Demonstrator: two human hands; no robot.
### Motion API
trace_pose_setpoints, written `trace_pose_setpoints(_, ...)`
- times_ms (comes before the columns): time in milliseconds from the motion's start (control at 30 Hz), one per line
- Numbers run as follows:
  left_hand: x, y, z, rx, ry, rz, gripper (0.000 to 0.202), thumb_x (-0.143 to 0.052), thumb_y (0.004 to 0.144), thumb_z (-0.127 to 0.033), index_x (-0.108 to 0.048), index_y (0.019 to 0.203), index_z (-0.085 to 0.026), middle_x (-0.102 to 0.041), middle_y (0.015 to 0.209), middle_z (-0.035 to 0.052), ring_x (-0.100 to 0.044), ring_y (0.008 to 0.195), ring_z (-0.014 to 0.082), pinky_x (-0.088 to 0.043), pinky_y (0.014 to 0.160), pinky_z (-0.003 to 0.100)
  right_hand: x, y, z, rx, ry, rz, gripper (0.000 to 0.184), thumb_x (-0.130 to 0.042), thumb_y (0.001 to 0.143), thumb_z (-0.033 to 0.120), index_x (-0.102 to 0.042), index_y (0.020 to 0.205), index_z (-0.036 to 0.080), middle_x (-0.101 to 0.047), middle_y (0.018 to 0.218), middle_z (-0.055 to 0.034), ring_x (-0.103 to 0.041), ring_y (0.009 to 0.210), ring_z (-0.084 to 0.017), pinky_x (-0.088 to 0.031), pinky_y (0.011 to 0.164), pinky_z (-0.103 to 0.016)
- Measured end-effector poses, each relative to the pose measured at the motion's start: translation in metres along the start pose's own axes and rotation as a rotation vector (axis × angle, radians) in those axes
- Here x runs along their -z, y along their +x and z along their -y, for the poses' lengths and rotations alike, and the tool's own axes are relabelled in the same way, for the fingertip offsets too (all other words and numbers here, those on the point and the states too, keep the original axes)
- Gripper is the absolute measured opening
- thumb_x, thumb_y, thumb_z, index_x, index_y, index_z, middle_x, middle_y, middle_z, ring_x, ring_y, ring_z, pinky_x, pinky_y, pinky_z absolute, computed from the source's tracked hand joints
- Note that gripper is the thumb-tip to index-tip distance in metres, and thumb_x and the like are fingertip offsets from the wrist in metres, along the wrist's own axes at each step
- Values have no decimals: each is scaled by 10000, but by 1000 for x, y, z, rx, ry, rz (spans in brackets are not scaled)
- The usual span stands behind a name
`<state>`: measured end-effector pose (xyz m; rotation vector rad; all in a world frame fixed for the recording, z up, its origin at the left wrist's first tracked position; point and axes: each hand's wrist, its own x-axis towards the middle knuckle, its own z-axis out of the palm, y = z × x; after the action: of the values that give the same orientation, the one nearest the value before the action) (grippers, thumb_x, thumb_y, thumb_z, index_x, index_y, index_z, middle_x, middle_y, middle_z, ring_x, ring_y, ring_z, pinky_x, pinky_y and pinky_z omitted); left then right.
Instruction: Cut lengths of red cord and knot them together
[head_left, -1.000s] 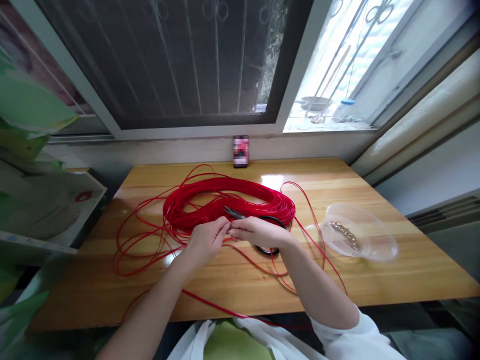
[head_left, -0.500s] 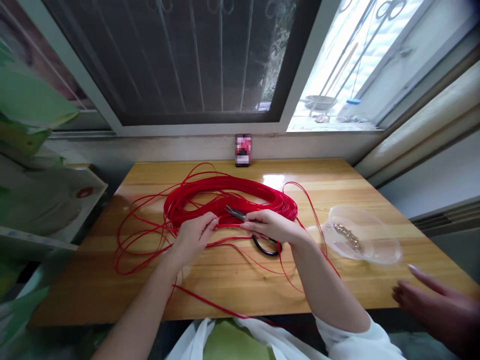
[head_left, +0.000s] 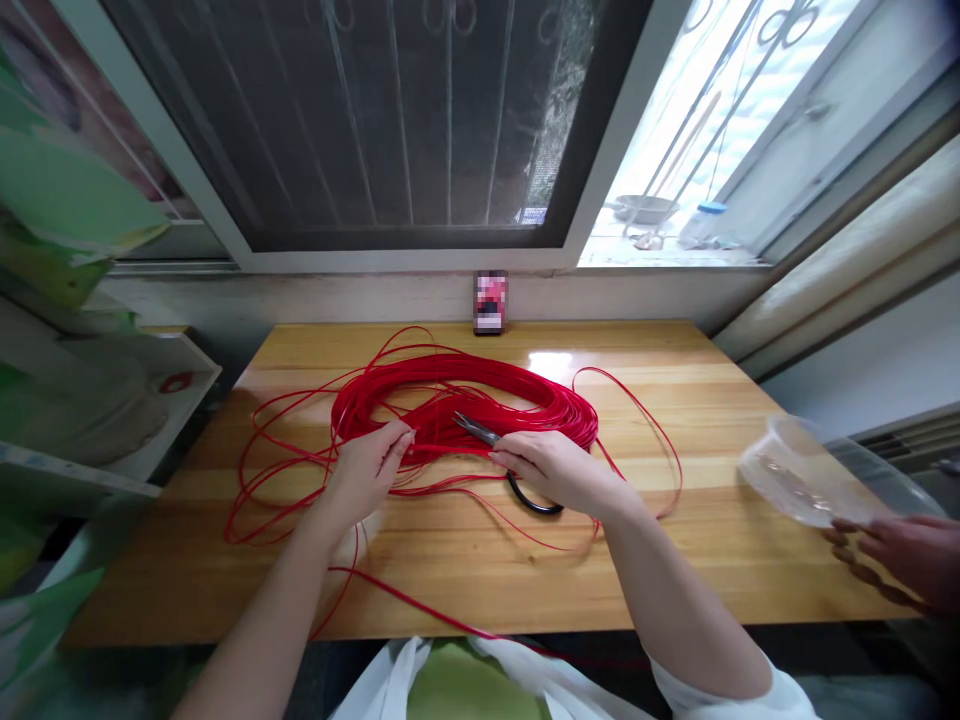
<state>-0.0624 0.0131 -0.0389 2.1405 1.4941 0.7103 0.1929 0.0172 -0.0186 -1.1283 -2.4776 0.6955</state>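
Currently the left hand (head_left: 364, 480) is curled, fingertips at the inner edge of the red cord coil (head_left: 465, 385) on the tabletop (head_left: 697, 570), and the right hand (head_left: 555, 470) has its fingers drawn together beside the black-handled scissors (head_left: 476, 430), whose metal tips lie on the coil; neither pinch can be confirmed. A hard tug on the loose loops could tighten them into knots or drag the scissors along, snagging cord at the blades. Farther right, another person's hand (head_left: 885, 550) lifts a clear plastic bowl (head_left: 795, 475), which a stray loop might catch.
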Motion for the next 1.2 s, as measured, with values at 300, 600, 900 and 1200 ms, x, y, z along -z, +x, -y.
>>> trace_pose_setpoints(300,-1,-1,-1,-48,-55,-10,277,-309,886,-347,-508,787,-183,-563,700,-6,-504,627,119,-358,598,225,-2,5,-9,-50,167,-96,348,-365,892,375,-520,668,157,-475,592,16,-392,550,-83,-293,522,-198)
trace_pose_setpoints(600,-4,1,0,59,66,42,277,-299,884,-330,-551,886,-215,-638,823,16,-584,728,153,-390,630,243,-1,16,-5,-213,429,88,371,-397,843,449,-521,648,159,-453,521,31,-389,465,-77,-283,451,-201)
trace_pose_setpoints(900,-17,10,-53,138,301,136,264,-293,879,-300,-541,828,-225,-632,725,40,-576,622,184,-293,507,255,-16,29,17,-240,399,155,290,-425,821,341,-548,638,153,-478,489,28,-395,440,-72,-286,431,-194)
trace_pose_setpoints(1200,-35,1,-29,84,-500,221,251,-350,860,-368,-498,768,-187,-535,750,1,-488,713,130,-385,655,235,-14,26,10,-247,676,297,323,-440,831,428,-539,697,151,-408,487,52,-334,408,-50,-254,392,-180)
